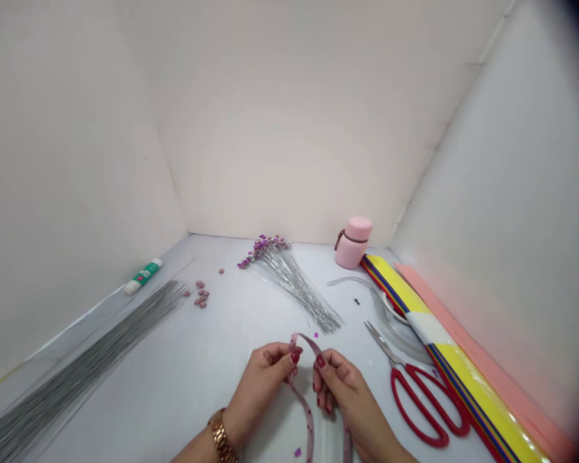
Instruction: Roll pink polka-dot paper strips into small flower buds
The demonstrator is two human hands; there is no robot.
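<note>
Near the front middle of the table, my left hand (274,373) pinches a narrow pink strip of ribbon or paper (309,421) with dark spots. My right hand (336,381) grips the same strip a short way to the right, thumb pressed on it. Between the two hands the strip bends up in a small arch, and its lengths hang down toward the front edge of the view. A small purple square (316,334) lies just beyond my fingers, and another purple scrap (298,452) lies below them.
Red-handled scissors (408,379) lie at right, beside yellow-topped coloured sheets (439,341). A pink flask (354,243) stands behind. Purple-tipped wire stems (294,280) lie at centre back. Bare wires (101,360), pink beads (201,294) and a glue stick (143,276) are left.
</note>
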